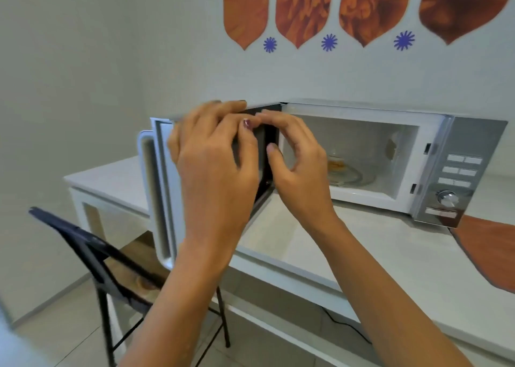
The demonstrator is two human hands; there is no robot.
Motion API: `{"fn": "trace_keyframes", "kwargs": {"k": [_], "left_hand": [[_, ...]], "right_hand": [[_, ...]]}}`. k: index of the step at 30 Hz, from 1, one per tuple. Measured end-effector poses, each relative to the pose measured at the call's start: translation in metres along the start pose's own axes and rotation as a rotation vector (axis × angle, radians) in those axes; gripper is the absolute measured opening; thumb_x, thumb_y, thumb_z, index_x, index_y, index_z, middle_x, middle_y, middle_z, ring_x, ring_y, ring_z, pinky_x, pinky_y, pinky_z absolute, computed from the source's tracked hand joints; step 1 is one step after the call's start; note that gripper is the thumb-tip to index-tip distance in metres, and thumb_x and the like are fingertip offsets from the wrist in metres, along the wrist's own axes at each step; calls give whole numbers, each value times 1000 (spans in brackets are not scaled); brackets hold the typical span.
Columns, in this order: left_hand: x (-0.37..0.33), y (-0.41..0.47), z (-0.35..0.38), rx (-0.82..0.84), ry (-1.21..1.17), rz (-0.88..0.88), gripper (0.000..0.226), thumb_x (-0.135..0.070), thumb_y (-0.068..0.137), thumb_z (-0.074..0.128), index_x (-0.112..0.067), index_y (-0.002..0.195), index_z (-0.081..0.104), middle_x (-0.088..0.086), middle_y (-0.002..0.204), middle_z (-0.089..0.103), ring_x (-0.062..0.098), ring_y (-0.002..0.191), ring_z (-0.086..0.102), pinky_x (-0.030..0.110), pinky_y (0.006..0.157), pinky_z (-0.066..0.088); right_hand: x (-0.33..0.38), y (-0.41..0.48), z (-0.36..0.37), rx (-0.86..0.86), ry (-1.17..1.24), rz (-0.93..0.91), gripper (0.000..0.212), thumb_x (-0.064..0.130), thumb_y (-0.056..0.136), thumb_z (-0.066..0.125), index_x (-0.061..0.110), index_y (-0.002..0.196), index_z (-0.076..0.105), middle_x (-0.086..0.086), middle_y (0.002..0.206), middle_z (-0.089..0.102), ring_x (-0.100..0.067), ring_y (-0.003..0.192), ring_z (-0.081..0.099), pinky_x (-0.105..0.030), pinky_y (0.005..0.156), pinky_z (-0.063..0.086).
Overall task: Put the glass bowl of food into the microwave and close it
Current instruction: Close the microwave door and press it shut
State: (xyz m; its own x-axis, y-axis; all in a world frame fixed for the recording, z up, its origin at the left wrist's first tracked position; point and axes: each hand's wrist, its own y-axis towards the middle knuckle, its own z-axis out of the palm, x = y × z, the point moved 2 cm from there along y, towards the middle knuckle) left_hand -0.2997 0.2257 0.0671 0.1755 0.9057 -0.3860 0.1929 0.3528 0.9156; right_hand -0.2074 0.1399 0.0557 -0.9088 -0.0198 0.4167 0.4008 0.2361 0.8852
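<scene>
The white microwave stands on the white counter with its door swung wide open to the left. Inside, on the turntable, sits the glass bowl of food, with yellowish food in it. My left hand lies over the top inner side of the open door, fingers spread against it. My right hand hovers just in front of the cavity's left edge, fingers curled and apart, holding nothing. The two hands nearly touch at the fingertips.
The microwave's silver control panel with buttons and a dial is at the right. An orange placemat lies on the counter at the right. A black folding chair stands below the door, left of the counter.
</scene>
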Motion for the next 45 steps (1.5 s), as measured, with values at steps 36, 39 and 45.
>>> {"fn": "trace_keyframes", "kwargs": {"k": [36, 39, 45], "left_hand": [[-9, -8, 47, 472, -790, 16, 39, -18, 106, 28, -15, 136, 52, -7, 136, 59, 4, 130, 52, 27, 111, 40], [-20, -27, 74, 533, -904, 45, 51, -41, 103, 20, -20, 146, 40, -2, 148, 48, 14, 140, 42, 36, 117, 33], [-33, -63, 128, 573, -1020, 74, 65, -58, 97, 16, -25, 154, 20, -3, 162, 23, 17, 150, 22, 52, 121, 21]], "right_hand": [[-2, 1, -73, -54, 137, 321, 30, 23, 104, 42, 19, 108, 71, 0, 107, 75, -19, 104, 70, -32, 86, 54], [-6, -7, -98, -150, 155, 402, 31, 27, 103, 43, 20, 110, 72, 1, 111, 75, -14, 105, 70, -22, 80, 52], [-11, -33, -137, -461, -32, 350, 23, 32, 95, 52, 24, 111, 65, 6, 114, 71, -15, 110, 68, -40, 96, 55]]}}
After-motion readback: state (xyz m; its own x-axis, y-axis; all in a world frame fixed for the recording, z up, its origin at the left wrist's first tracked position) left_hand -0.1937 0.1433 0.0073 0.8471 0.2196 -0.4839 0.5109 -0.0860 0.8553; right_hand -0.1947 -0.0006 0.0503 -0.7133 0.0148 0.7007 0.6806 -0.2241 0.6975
